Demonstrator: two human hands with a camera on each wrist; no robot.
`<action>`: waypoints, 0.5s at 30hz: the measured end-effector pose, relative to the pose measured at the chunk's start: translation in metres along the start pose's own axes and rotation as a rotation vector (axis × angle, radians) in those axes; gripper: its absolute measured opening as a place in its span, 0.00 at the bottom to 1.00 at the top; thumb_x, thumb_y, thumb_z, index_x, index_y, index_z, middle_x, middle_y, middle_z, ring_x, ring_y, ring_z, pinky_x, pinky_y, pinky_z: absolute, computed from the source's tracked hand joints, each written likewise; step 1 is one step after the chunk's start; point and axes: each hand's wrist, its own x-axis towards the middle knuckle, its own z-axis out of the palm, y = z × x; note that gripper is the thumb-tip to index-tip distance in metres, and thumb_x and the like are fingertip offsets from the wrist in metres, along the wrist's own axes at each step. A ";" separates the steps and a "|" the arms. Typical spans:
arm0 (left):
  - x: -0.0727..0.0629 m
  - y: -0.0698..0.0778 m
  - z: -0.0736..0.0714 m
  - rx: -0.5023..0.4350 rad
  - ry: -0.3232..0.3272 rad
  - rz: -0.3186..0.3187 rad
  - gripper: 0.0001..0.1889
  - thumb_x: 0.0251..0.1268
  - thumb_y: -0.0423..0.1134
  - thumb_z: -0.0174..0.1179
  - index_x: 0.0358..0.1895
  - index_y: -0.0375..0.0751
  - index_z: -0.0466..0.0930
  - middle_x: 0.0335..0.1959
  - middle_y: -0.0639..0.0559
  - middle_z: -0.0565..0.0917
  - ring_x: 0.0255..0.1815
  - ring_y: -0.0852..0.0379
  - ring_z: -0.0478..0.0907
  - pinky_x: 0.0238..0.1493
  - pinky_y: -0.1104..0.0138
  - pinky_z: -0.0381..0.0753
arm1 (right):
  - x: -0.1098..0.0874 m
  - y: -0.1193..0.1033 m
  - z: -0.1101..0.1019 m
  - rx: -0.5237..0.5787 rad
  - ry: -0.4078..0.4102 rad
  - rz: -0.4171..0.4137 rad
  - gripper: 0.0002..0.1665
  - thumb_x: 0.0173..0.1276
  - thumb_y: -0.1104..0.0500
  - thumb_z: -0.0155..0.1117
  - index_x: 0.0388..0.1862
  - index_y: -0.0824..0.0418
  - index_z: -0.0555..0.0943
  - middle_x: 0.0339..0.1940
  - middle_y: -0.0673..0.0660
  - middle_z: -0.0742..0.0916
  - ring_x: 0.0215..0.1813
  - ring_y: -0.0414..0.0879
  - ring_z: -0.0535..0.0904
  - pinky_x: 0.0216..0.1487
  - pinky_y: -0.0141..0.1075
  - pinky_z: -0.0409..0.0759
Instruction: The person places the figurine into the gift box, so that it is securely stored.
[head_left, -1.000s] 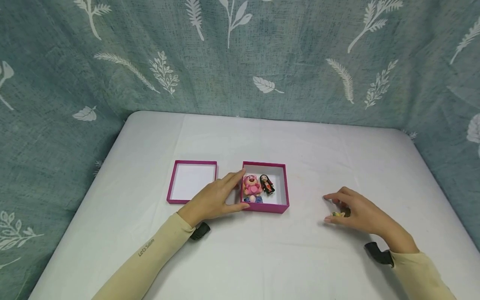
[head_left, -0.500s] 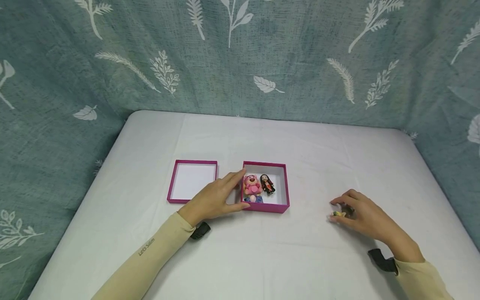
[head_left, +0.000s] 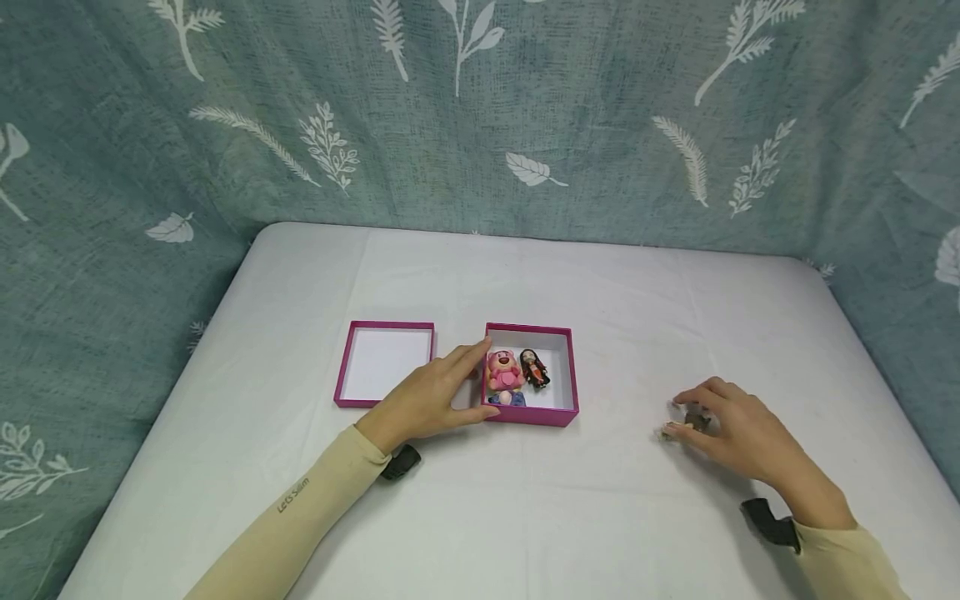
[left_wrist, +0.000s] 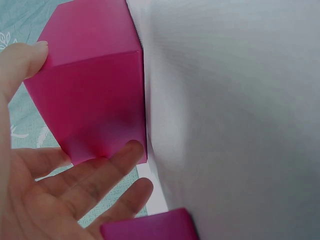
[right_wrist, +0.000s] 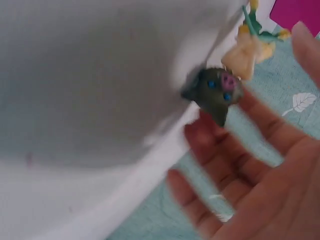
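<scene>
Right hand (head_left: 742,437) comes in from the lower right, palm down and low over the table, wrist bent so the fingers aim left. The left hand (head_left: 420,404) reaches in diagonally from the lower left, palm against the side of a magenta box (head_left: 531,417).

The little pig-faced figure (right_wrist: 241,62) is under the right hand, well to the right of the box. Its dark head sits at the palm end, blue eyes and pink snout facing the right wrist cam, and the long axis runs from there to the green-and-yellow end, which points roughly boxward.

Right hand's fingers are spread loosely around it and a bit blurry. The wrist view has a gap between thumb and figure, so no pinch there; can't tell if the other fingers touch it. Left hand is gripping the box's left end, thumb on the near wall, fingers round the far corner.

In the box: a pink bear (head_left: 504,369), a black-haired doll (head_left: 535,369) lying slanted beside it, and a blue piece (head_left: 517,399) by the near wall. A shallow magenta tray (head_left: 386,358) is just left, all on a white cloth (head_left: 585,508) with a teal curtain (head_left: 592,108) behind.
</scene>
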 end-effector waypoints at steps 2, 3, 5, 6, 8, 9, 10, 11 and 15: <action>0.000 0.000 0.000 0.003 0.000 0.000 0.49 0.60 0.61 0.65 0.77 0.40 0.53 0.66 0.46 0.74 0.54 0.52 0.80 0.60 0.59 0.80 | -0.002 -0.001 -0.004 -0.045 -0.048 0.108 0.28 0.55 0.41 0.75 0.45 0.60 0.84 0.38 0.57 0.83 0.34 0.49 0.79 0.31 0.46 0.77; 0.000 0.000 0.000 0.004 -0.001 0.000 0.49 0.60 0.61 0.65 0.77 0.40 0.53 0.66 0.46 0.74 0.54 0.52 0.80 0.60 0.59 0.80 | -0.003 -0.002 -0.005 -0.063 -0.079 0.157 0.31 0.56 0.38 0.73 0.46 0.62 0.84 0.38 0.59 0.83 0.32 0.50 0.78 0.29 0.46 0.75; 0.000 0.001 0.000 0.007 -0.003 -0.002 0.49 0.60 0.61 0.64 0.77 0.40 0.53 0.66 0.47 0.73 0.54 0.52 0.80 0.60 0.59 0.80 | -0.004 -0.003 -0.007 -0.084 -0.146 0.243 0.37 0.58 0.33 0.67 0.47 0.64 0.83 0.38 0.63 0.83 0.30 0.50 0.77 0.25 0.44 0.74; 0.000 0.001 0.000 0.008 -0.004 -0.003 0.49 0.60 0.61 0.64 0.77 0.41 0.53 0.66 0.47 0.73 0.54 0.52 0.80 0.60 0.59 0.80 | -0.004 -0.004 -0.008 -0.091 -0.181 0.286 0.40 0.60 0.30 0.64 0.48 0.65 0.82 0.39 0.65 0.82 0.30 0.52 0.76 0.24 0.44 0.73; 0.001 0.001 0.000 0.006 -0.008 -0.008 0.49 0.59 0.62 0.64 0.78 0.41 0.53 0.66 0.47 0.73 0.55 0.52 0.79 0.60 0.59 0.79 | -0.006 -0.006 -0.011 -0.103 -0.242 0.367 0.44 0.63 0.27 0.57 0.50 0.67 0.79 0.41 0.68 0.81 0.30 0.54 0.77 0.23 0.44 0.72; 0.001 0.001 0.000 0.006 -0.008 -0.008 0.49 0.59 0.62 0.64 0.78 0.41 0.53 0.66 0.47 0.73 0.55 0.52 0.79 0.60 0.59 0.79 | -0.007 -0.007 -0.013 -0.113 -0.268 0.402 0.47 0.64 0.25 0.53 0.50 0.69 0.78 0.40 0.69 0.81 0.29 0.55 0.76 0.22 0.44 0.72; 0.001 0.001 0.000 0.007 -0.009 -0.008 0.49 0.59 0.62 0.64 0.77 0.41 0.53 0.66 0.48 0.73 0.55 0.52 0.79 0.60 0.59 0.79 | -0.007 -0.009 -0.014 -0.114 -0.293 0.437 0.48 0.65 0.24 0.50 0.49 0.71 0.77 0.38 0.69 0.80 0.28 0.55 0.76 0.21 0.44 0.71; 0.001 0.001 0.000 0.008 -0.008 -0.008 0.49 0.59 0.62 0.64 0.77 0.41 0.53 0.66 0.48 0.73 0.55 0.52 0.79 0.60 0.59 0.79 | -0.007 -0.011 -0.016 -0.106 -0.315 0.473 0.50 0.66 0.24 0.47 0.47 0.72 0.76 0.36 0.69 0.80 0.27 0.55 0.76 0.21 0.44 0.70; 0.001 0.000 0.001 0.003 -0.003 -0.011 0.49 0.59 0.61 0.65 0.77 0.40 0.54 0.66 0.48 0.74 0.53 0.53 0.80 0.59 0.59 0.80 | -0.004 -0.019 -0.020 -0.052 -0.401 0.577 0.53 0.65 0.21 0.40 0.44 0.72 0.74 0.26 0.61 0.80 0.23 0.50 0.73 0.19 0.40 0.66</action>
